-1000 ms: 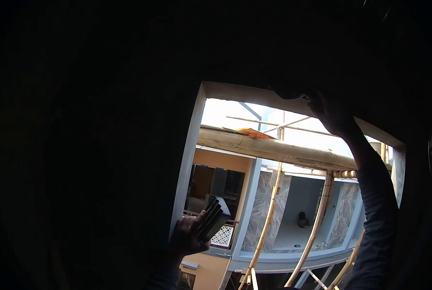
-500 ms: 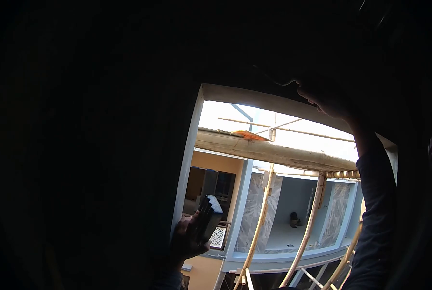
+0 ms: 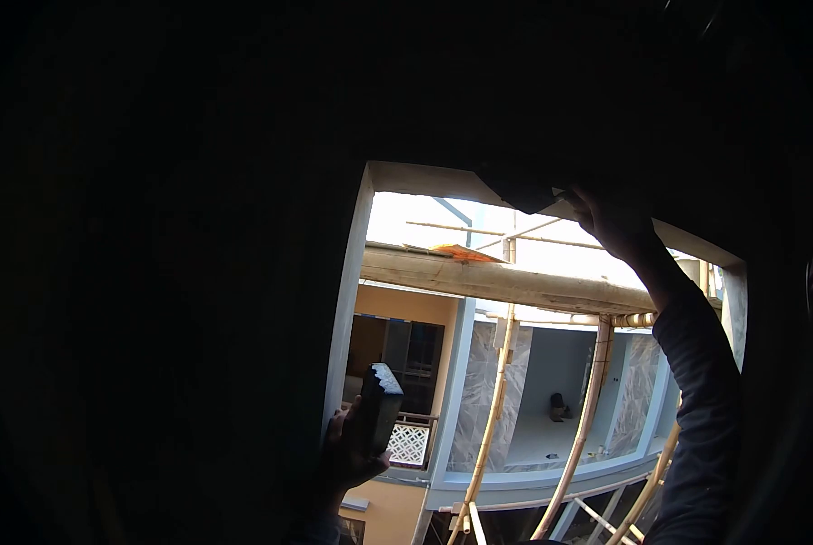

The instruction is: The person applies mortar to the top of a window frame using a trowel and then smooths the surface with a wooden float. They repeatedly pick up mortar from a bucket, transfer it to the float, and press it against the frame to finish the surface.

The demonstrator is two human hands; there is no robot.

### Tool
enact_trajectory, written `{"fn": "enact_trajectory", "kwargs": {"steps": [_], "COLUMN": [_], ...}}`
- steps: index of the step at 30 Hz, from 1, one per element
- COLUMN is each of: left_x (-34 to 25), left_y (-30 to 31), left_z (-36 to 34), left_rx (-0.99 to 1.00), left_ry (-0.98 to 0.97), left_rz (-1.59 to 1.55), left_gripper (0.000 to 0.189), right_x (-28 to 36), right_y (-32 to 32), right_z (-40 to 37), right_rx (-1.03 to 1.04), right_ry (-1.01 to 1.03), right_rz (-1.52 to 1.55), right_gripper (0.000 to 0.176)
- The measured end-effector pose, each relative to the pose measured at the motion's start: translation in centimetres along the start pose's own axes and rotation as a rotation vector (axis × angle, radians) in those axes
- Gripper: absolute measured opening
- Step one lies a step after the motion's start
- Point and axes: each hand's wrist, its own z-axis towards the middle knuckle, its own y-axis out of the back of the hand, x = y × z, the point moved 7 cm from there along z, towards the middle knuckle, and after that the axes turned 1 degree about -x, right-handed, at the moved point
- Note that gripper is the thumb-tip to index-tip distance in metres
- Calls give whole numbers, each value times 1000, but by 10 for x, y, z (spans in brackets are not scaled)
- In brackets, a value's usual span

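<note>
My right hand [image 3: 602, 218] is raised to the top edge of a window opening [image 3: 424, 179], its fingers closed round the handle of a trowel [image 3: 520, 189]. Only the trowel's dark, angular blade shows in outline against the bright sky, overlapping the lintel. Lower down, at the left side of the opening, my left hand [image 3: 352, 454] grips a dark oblong block [image 3: 381, 413], held upright at a tilt. Its top end looks white and rough; I cannot make out its material. The wall around the opening is almost black.
Outside stand curved-looking bamboo scaffold poles [image 3: 497, 400] and a thick horizontal beam [image 3: 515, 282] with an orange sheet [image 3: 465, 253] on it. Beyond are an orange-walled building [image 3: 406, 304], a white lattice railing [image 3: 408, 443] and grey marble-patterned panels [image 3: 488, 409].
My right hand has come down slightly, and the trowel blade now shows below the lintel's edge. The left hand's block has turned and shifted slightly left.
</note>
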Motion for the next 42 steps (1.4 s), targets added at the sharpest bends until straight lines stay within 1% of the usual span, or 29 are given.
{"fn": "enact_trajectory", "kwargs": {"steps": [1,3,5,6,7,8,9,10,11,13,14,17,19,21,23,24,25,27,28,29,30,32,33,34,37,38,39,41,42], "left_x": [2,0,-7,-8,-3,1,1,0,0,3,3,0,1,1,6,7,9,7,4,3,2,11,11,9,6,4,5,1,1], "left_y": [0,-1,1,0,-2,-3,-4,-3,-2,-5,-6,-4,-5,-9,-10,-11,-12,-10,-9,-8,-8,-11,-12,-11,-8,-8,-7,-9,-7], "left_z": [-1,0,2,1,-2,-3,-2,-2,-1,-2,-2,-1,-2,-4,-7,-6,-8,-8,-7,-5,-6,-8,-7,-6,-7,-6,-6,-2,-1], "left_rx": [-22,-30,-18,-19,-6,7,6,-23,-54,-39,-29,-21,-5,18,-24,-15,-10,8,12,11,13,30,31,20,5,13,2,28,38], "left_ry": [3,27,-4,-9,59,126,118,100,82,68,58,50,45,35,87,76,89,101,101,99,95,199,194,148,84,53,61,-15,8], "left_rz": [16,-2,117,114,73,32,31,57,82,84,91,88,107,121,87,82,92,105,124,142,141,76,75,92,104,94,101,152,112], "left_gripper": [101,102,101,101,99,97,97,98,99,99,99,99,97,95,94,94,93,93,93,94,94,95,95,95,94,94,94,92,92], "right_x": [-3,-21,-39,-50,-59,-66,-69,-68,-65,-57,-45,-1,26,44,52,56,51,40,25,8,-7,-35,-45,-51,-34,-19,-4,26,39], "right_y": [0,-10,-4,0,4,14,22,25,24,20,18,12,9,4,-8,1,9,7,1,2,4,9,10,12,17,17,17,14,11], "right_z": [-3,-15,-35,-47,-60,-71,-80,-85,-85,-85,-75,-40,-18,-4,-4,-5,-10,-27,-43,-56,-72,-96,-105,-108,-87,-73,-57,-25,-12], "right_rx": [4,185,174,162,159,118,79,80,200,443,367,268,224,155,55,178,186,325,345,416,429,448,458,423,374,361,346,285,260], "right_ry": [-4,-130,-159,-184,-187,-191,-197,-202,-284,-448,-392,-303,-257,-246,-190,-244,-254,-315,-366,-450,-467,-518,-552,-562,-552,-523,-475,-390,-349], "right_rz": [-2,52,7,-34,-40,-98,-157,-161,-167,-172,0,65,28,88,14,-11,-16,-84,-102,-90,-95,-140,-175,-261,-163,-119,-90,-40,-25], "right_gripper": [44,44,45,45,45,40,36,36,34,33,34,39,39,42,42,44,44,47,50,51,51,50,49,48,47,46,45,43,42]}}
